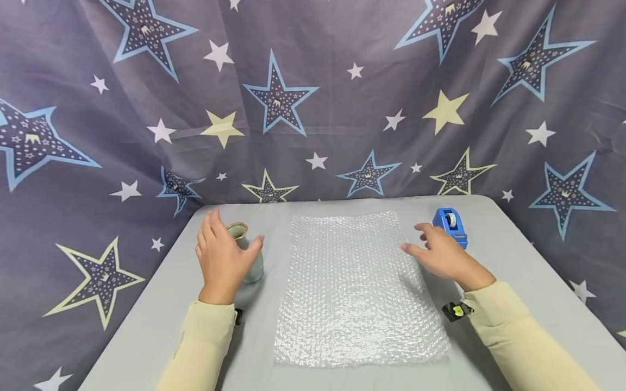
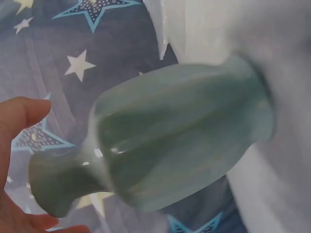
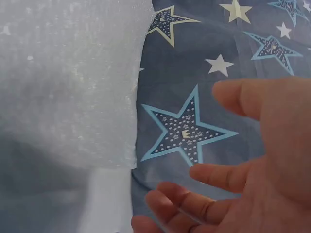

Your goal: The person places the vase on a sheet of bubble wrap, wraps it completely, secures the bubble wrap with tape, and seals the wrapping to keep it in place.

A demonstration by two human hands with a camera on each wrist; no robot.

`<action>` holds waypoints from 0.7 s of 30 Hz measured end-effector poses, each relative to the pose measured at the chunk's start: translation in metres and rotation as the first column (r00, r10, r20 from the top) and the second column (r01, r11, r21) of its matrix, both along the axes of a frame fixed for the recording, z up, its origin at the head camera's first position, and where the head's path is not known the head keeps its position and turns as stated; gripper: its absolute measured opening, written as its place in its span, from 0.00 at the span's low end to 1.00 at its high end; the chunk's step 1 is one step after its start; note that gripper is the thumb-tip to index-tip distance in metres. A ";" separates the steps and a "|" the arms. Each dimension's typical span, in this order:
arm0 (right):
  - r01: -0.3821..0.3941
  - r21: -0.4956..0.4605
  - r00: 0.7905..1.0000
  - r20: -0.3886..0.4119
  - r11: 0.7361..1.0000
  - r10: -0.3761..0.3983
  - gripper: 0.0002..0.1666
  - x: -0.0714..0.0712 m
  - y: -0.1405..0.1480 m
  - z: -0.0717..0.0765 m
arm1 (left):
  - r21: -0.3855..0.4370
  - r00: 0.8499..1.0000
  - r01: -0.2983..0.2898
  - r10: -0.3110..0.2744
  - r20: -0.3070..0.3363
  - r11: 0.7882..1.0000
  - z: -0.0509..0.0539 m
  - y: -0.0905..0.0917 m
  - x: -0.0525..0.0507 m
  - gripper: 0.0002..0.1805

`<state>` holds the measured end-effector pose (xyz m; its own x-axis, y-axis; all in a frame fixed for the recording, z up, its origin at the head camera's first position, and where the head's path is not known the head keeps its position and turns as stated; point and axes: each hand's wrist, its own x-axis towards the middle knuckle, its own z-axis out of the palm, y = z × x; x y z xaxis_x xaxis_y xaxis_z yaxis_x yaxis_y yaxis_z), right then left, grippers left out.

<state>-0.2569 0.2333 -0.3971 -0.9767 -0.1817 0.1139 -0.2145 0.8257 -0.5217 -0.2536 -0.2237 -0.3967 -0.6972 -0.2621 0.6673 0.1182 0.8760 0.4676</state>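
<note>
A green-grey glazed ceramic vase (image 2: 170, 136) with a narrow neck and flared rim stands upright at the table's left. My left hand (image 1: 221, 258) is raised beside the vase's neck, thumb spread from the fingers, partly hiding it in the head view. In the left wrist view, thumb and fingers sit on either side of the rim without gripping it. Flat on the table lies a sheet of clear bubble wrap (image 1: 352, 288). Over the sheet's right edge hovers my right hand (image 1: 442, 255), fingers loosely bent and holding nothing.
A blue tape dispenser (image 1: 451, 228) with a roll of tape stands at the table's back right, just beyond the right hand. The light grey table (image 1: 146, 336) meets a dark star-patterned cloth (image 1: 313, 108) behind and at both sides.
</note>
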 end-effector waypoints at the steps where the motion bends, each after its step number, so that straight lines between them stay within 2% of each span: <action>1: 0.008 -0.010 1.000 0.006 1.000 -0.008 0.46 0.000 0.001 -0.002 | 0.030 1.000 -0.001 0.001 0.005 1.000 -0.003 -0.001 0.000 0.63; 6: 0.065 -0.054 0.994 0.092 0.996 -0.059 0.43 -0.003 0.007 -0.015 | 0.152 1.000 0.010 -0.012 0.010 0.988 -0.014 -0.003 -0.002 0.65; 11: 0.098 -0.114 0.981 0.179 0.989 -0.077 0.42 -0.004 0.015 -0.032 | 0.260 0.998 0.038 -0.051 0.045 0.965 -0.023 -0.004 -0.002 0.69; 17: 0.100 -0.154 0.972 0.227 0.983 -0.064 0.39 -0.008 0.022 -0.049 | 0.362 0.982 0.084 -0.138 0.128 0.929 -0.029 -0.006 -0.003 0.71; 21: 0.097 -0.161 0.971 0.234 0.982 -0.057 0.38 -0.009 0.023 -0.053 | 0.368 0.968 0.082 -0.162 0.191 0.926 -0.033 -0.008 -0.005 0.70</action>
<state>-0.2662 0.2563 -0.4505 -0.9907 -0.1021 -0.0897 -0.0133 0.7299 -0.6834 -0.2585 -0.2314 -0.4296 -0.8545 -0.3571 0.3773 0.0758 0.6328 0.7706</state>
